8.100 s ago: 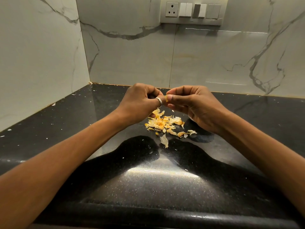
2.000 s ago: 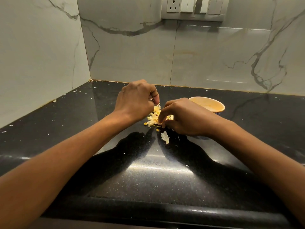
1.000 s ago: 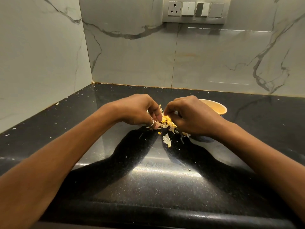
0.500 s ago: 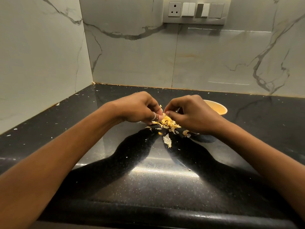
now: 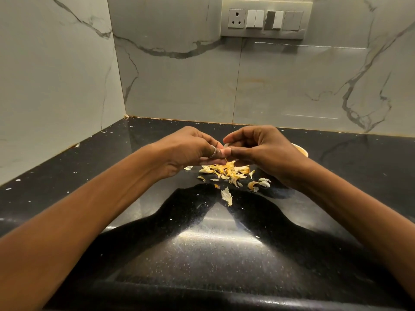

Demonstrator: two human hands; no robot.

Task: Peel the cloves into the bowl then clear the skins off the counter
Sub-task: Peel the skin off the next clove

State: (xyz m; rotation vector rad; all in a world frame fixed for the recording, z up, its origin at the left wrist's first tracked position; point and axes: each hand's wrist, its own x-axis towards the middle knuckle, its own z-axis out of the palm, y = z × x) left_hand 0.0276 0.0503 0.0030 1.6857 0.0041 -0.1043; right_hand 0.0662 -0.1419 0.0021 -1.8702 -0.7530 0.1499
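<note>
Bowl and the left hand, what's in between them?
The right hand, seen in the head view: it covers most of the bowl, and its fingertips meet the left hand on a small pale piece.

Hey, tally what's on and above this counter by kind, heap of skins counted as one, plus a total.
Hands: 2, left hand and right hand
Bowl: 1
Heap of skins: 1
Pinched piece, clove or skin unclear: 1
Ring: 1
Switch panel: 1
Total: 7
</note>
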